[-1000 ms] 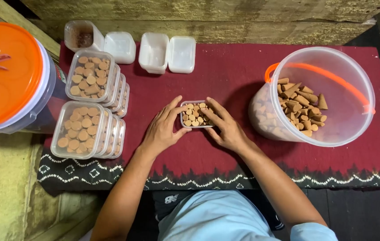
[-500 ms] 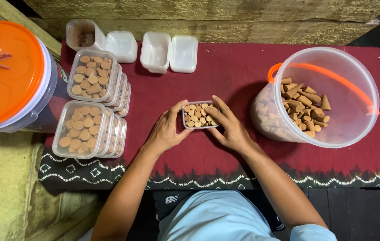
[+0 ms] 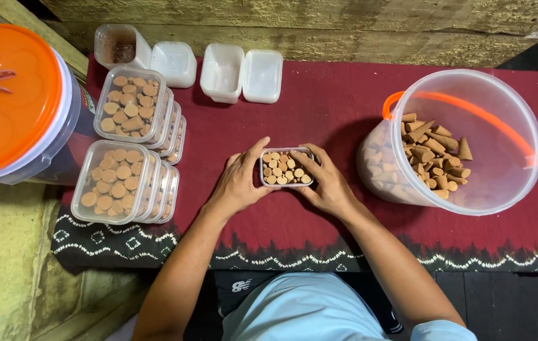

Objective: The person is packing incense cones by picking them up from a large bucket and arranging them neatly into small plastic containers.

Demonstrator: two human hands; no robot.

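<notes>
A small clear plastic box [image 3: 286, 168] filled with upright tan incense cones sits on the dark red cloth [image 3: 319, 113] in the middle. My left hand [image 3: 238, 180] grips its left side, thumb along the top edge. My right hand [image 3: 327, 183] holds its right side, with fingers resting over the cones at the box's right edge. A large clear bucket [image 3: 465, 142] with an orange handle lies tilted at the right, holding loose cones.
Two rows of filled clear boxes [image 3: 131, 110] [image 3: 112, 183] stand at the left. An orange-lidded bucket [image 3: 10, 101] sits further left. Empty white boxes and lids [image 3: 241, 74] lie at the back by a wooden wall. The cloth's patterned fringe [image 3: 344, 252] hangs near me.
Both hands have stayed on the small box; the fingers of my right hand have shifted slightly over the cones. The view has moved a little.
</notes>
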